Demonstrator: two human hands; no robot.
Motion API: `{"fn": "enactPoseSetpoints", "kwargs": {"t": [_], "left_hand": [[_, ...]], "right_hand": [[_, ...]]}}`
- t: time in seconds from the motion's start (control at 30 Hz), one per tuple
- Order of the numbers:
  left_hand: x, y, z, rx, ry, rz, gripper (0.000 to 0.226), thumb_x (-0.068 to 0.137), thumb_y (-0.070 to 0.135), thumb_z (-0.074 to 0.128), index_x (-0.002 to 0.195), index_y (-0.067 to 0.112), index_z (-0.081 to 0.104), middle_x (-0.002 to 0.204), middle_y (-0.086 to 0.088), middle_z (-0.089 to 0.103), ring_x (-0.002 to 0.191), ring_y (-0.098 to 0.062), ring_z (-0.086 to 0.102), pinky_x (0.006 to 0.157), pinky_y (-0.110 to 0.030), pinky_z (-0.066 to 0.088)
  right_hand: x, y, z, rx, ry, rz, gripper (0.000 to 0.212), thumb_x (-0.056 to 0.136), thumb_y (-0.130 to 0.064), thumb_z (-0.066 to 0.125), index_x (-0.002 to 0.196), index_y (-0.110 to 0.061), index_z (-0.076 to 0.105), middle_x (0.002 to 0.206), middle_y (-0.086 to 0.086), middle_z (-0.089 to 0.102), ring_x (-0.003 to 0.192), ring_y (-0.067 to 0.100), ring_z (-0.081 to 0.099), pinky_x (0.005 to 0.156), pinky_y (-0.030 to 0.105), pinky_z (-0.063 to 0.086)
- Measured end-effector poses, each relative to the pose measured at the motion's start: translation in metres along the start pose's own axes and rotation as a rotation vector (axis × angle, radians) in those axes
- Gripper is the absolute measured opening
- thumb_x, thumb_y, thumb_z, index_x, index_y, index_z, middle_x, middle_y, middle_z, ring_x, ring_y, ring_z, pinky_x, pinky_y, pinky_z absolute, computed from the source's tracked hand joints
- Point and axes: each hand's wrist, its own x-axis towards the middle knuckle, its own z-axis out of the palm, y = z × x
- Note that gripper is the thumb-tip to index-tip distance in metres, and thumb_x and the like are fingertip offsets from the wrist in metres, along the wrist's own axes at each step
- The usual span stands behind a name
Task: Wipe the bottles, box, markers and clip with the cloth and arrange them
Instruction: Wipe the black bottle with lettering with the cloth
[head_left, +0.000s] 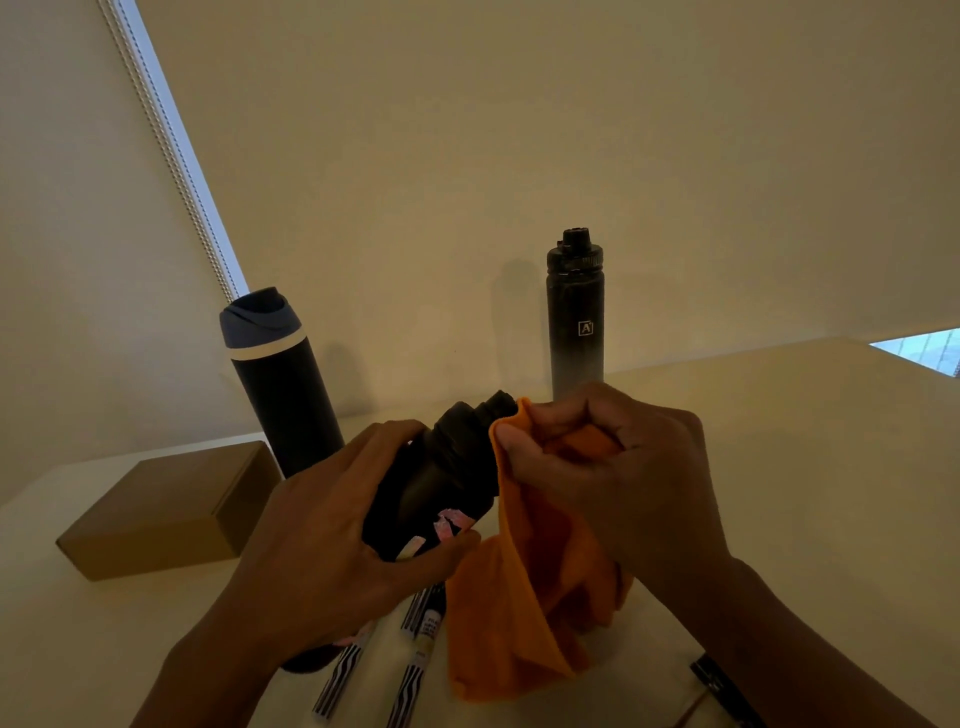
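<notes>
A box (171, 509) sits at nine o'clock of the held bottle (441, 483), and a blue-lidded bottle (283, 389) at eleven. The left hand (332, 540) curls its fingers round the held bottle, whose pink label is unreadable. Striped markers (415, 654) lie at six. The right hand (623, 478) pinches the orange cloth (524, 597) beside the cap. At one o'clock, the tall bottle (575, 322) reads "A".

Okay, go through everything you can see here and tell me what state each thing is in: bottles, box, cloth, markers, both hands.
Sticker bottle: lifted, tilted, cap on, gripped by the left hand.
Orange cloth: bunched in the right hand, hanging down, edge at that bottle's neck.
Blue-lidded bottle: upright on the table, lid on.
Tall black bottle: upright, capped.
Cardboard box: closed, lying flat.
Markers: lying on the table, partly hidden by the hands.
</notes>
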Motion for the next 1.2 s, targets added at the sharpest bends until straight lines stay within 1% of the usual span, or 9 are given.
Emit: {"fn": "enactPoseSetpoints", "kwargs": {"t": [0.1, 0.23, 0.33, 0.53, 0.7, 0.83, 0.97, 1.1, 1.2], "left_hand": [[0.001, 0.005, 0.006, 0.062, 0.038, -0.007, 0.074, 0.074, 0.078, 0.063, 0.131, 0.033, 0.051, 0.104, 0.018, 0.062, 0.080, -0.004, 0.060, 0.074, -0.021, 0.050], [0.003, 0.010, 0.005, 0.019, 0.083, -0.105, 0.077, 0.070, 0.081, 0.056, 0.130, 0.033, 0.052, 0.103, 0.017, 0.060, 0.077, 0.000, 0.055, 0.073, -0.008, 0.035], [0.003, 0.011, 0.006, -0.118, 0.038, -0.208, 0.079, 0.064, 0.086, 0.065, 0.128, 0.045, 0.046, 0.100, 0.023, 0.055, 0.079, 0.002, 0.057, 0.066, -0.010, 0.040], [0.004, 0.008, 0.020, -0.301, -0.094, -0.318, 0.065, 0.069, 0.061, 0.079, 0.122, 0.041, 0.048, 0.101, 0.014, 0.059, 0.083, -0.004, 0.062, 0.067, -0.015, 0.052], [0.005, 0.003, 0.030, -0.393, -0.100, -0.314, 0.082, 0.063, 0.080, 0.069, 0.129, 0.036, 0.050, 0.109, 0.015, 0.064, 0.093, -0.005, 0.065, 0.082, -0.027, 0.058], [0.003, 0.008, 0.025, -0.409, -0.013, -0.247, 0.056, 0.072, 0.062, 0.078, 0.116, 0.036, 0.055, 0.084, 0.009, 0.067, 0.069, -0.011, 0.066, 0.061, -0.020, 0.054], [0.002, 0.006, 0.018, -0.445, -0.001, -0.234, 0.057, 0.072, 0.060, 0.079, 0.118, 0.037, 0.054, 0.083, 0.009, 0.068, 0.068, -0.011, 0.069, 0.059, -0.022, 0.056], [-0.003, 0.001, 0.011, -0.571, -0.092, -0.209, 0.047, 0.079, 0.061, 0.061, 0.121, 0.048, 0.047, 0.093, 0.007, 0.067, 0.077, -0.022, 0.070, 0.063, -0.040, 0.061], [-0.004, 0.004, 0.011, -0.551, -0.133, -0.176, 0.050, 0.081, 0.066, 0.054, 0.128, 0.058, 0.035, 0.103, 0.015, 0.065, 0.085, -0.016, 0.072, 0.068, -0.037, 0.062]], "right_hand": [[-0.002, -0.002, 0.004, 0.032, 0.072, 0.101, 0.025, 0.074, -0.045, 0.082, 0.083, -0.025, 0.071, 0.071, -0.022, 0.069, 0.067, -0.005, 0.068, 0.058, 0.006, 0.049], [-0.003, 0.001, 0.012, 0.020, 0.045, 0.158, 0.027, 0.076, -0.057, 0.073, 0.096, -0.041, 0.066, 0.091, -0.031, 0.068, 0.082, -0.009, 0.066, 0.069, 0.005, 0.049], [-0.001, 0.005, 0.015, 0.057, 0.034, 0.167, 0.028, 0.077, -0.059, 0.070, 0.102, -0.051, 0.061, 0.099, -0.038, 0.065, 0.092, -0.010, 0.065, 0.074, 0.003, 0.047], [-0.003, 0.009, 0.016, 0.103, 0.036, 0.151, 0.027, 0.081, -0.045, 0.075, 0.107, -0.043, 0.067, 0.101, -0.032, 0.068, 0.094, -0.007, 0.067, 0.075, 0.006, 0.050], [-0.003, 0.012, 0.013, 0.137, 0.016, 0.139, 0.024, 0.085, -0.037, 0.075, 0.108, -0.041, 0.067, 0.103, -0.032, 0.068, 0.095, -0.007, 0.067, 0.077, 0.007, 0.051], [-0.002, 0.011, 0.012, 0.171, -0.023, 0.153, 0.028, 0.085, -0.047, 0.068, 0.112, -0.049, 0.063, 0.107, -0.037, 0.066, 0.099, -0.010, 0.065, 0.078, 0.007, 0.050], [-0.004, 0.006, 0.012, 0.170, -0.070, 0.125, 0.037, 0.082, -0.044, 0.072, 0.116, -0.052, 0.060, 0.106, -0.041, 0.063, 0.097, -0.014, 0.063, 0.073, 0.004, 0.049], [-0.003, 0.007, 0.013, 0.185, -0.049, 0.143, 0.042, 0.075, -0.044, 0.079, 0.114, -0.048, 0.063, 0.103, -0.035, 0.067, 0.094, -0.010, 0.065, 0.073, 0.006, 0.051], [-0.004, 0.012, 0.014, 0.159, -0.005, 0.163, 0.038, 0.075, -0.048, 0.078, 0.110, -0.043, 0.067, 0.103, -0.029, 0.069, 0.097, -0.005, 0.067, 0.079, 0.009, 0.052]]}}
